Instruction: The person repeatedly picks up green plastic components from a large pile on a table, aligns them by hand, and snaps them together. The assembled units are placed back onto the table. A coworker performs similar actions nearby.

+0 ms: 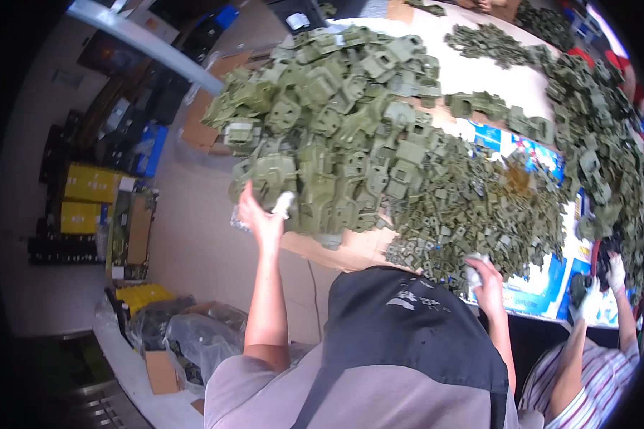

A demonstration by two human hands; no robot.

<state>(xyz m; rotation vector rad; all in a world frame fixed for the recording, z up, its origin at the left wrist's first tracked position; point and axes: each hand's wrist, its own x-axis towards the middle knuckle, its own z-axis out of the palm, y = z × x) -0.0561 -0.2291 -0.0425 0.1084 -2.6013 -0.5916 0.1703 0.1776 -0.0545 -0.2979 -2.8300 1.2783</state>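
Your left hand (pixel 260 218) is reaching the near-left edge of the big olive plastic housings pile (pixel 329 129), fingers curled around a small white piece (pixel 283 204). Your right hand (pixel 484 277) is pinching among the small olive clips (pixel 479 207); cardboard boxes (pixel 89 182) are lying far left.

You wear a grey short-sleeved shirt (pixel 265 386) and, over it, a black apron (pixel 415 329). The apron has small pale marks near its top. White wraps cover some fingertips (pixel 283 204).
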